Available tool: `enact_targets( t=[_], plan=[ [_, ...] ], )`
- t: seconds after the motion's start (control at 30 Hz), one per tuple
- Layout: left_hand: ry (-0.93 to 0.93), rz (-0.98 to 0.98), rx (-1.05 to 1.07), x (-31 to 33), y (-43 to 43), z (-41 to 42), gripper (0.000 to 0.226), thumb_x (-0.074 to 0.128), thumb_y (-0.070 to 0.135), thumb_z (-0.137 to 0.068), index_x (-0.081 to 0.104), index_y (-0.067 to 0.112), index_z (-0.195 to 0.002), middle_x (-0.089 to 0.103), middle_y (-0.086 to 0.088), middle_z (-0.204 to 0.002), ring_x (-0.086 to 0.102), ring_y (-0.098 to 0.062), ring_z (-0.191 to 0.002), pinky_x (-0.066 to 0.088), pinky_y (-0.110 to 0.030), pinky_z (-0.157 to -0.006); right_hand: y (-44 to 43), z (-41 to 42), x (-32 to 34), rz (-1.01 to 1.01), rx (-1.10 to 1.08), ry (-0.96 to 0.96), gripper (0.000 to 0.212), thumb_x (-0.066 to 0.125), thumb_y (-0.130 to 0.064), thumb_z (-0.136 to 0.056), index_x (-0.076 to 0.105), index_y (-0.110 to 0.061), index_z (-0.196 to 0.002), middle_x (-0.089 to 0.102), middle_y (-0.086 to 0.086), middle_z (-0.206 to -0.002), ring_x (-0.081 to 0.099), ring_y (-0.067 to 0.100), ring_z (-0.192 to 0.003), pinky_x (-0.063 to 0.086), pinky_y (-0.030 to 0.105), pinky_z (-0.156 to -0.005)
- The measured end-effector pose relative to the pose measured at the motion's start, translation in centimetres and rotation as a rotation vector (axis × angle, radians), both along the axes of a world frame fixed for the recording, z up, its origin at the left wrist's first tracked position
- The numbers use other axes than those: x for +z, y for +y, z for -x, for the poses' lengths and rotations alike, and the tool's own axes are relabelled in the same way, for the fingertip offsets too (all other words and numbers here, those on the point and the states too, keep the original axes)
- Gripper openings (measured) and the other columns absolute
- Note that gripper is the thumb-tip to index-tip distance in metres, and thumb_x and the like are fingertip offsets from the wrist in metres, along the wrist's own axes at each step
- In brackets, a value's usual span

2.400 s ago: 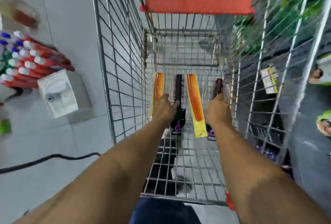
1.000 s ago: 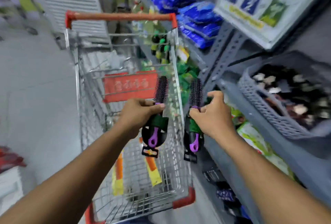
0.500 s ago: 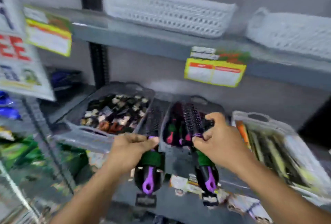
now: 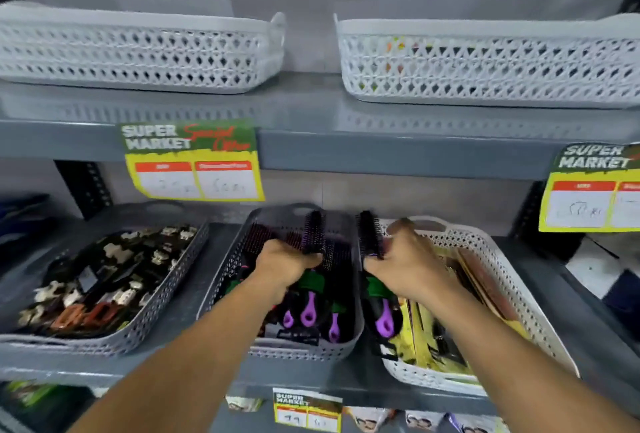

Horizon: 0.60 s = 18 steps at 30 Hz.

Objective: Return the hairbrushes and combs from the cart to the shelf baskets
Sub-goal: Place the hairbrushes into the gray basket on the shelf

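While both arms reach up from the bottom of the frame, the left hand [image 4: 289, 261] grips a round hairbrush [image 4: 313, 235] over the grey basket [image 4: 228, 266] at centre, which already holds several purple-handled brushes. Just right of it, the right hand [image 4: 408, 259] clasps a second hairbrush [image 4: 372, 242], which hangs over the gap between the grey basket's right rim and the white basket [image 4: 502, 270] of yellow packets.

A dark basket of hair clips [image 4: 145, 315] sits at lower left, apart from the centre one. Price cards [image 4: 194, 160] hang from the upper shelf edge [image 4: 381, 152], low over the baskets' back rims. Two white lattice baskets [image 4: 138, 51] fill the upper frame. Between the three lower baskets only narrow strips of shelf show; open room lies above the centre basket's front half.
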<state>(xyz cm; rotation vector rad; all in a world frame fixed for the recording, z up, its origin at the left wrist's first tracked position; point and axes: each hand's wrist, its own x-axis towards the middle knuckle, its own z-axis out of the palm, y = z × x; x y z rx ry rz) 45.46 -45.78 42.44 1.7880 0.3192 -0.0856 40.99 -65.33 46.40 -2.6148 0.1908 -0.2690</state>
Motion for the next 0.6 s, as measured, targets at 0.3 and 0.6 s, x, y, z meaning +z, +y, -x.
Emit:
enact_targets(
  t=[0.3, 0.6],
  plan=[
    [0.076, -0.263, 0.054, -1.8, 0.0, -3.0, 0.027, 0.088, 0.025, -0.061, 0.071, 0.004, -0.067, 0.075, -0.013, -0.077, 0.07, -0.023, -0.071, 0.057, -0.031, -0.072, 4.8, -5.7, -3.9, 0.019, 0.059, 0.133, 0.069, 0.064, -0.038, -0.072, 0.04, -0.004, -0.126, 0.066, 0.01, -0.101, 0.066, 0.03, -0.092, 0.044, 0.027, -0.068],
    [0.145, -0.546, -0.002, -3.0, -1.6, -2.4, 0.019, 0.072, 0.024, -0.074, 0.065, 0.006, -0.076, 0.07, -0.013, -0.084, 0.066, -0.028, -0.079, 0.05, -0.028, -0.064, 6.6, -6.8, -6.0, 0.094, 0.04, 0.221, 0.045, 0.056, 0.0, -0.083, 0.039, -0.001, -0.125, 0.063, 0.022, -0.119, 0.062, 0.039, -0.108, 0.05, 0.042, -0.081]
  ],
)
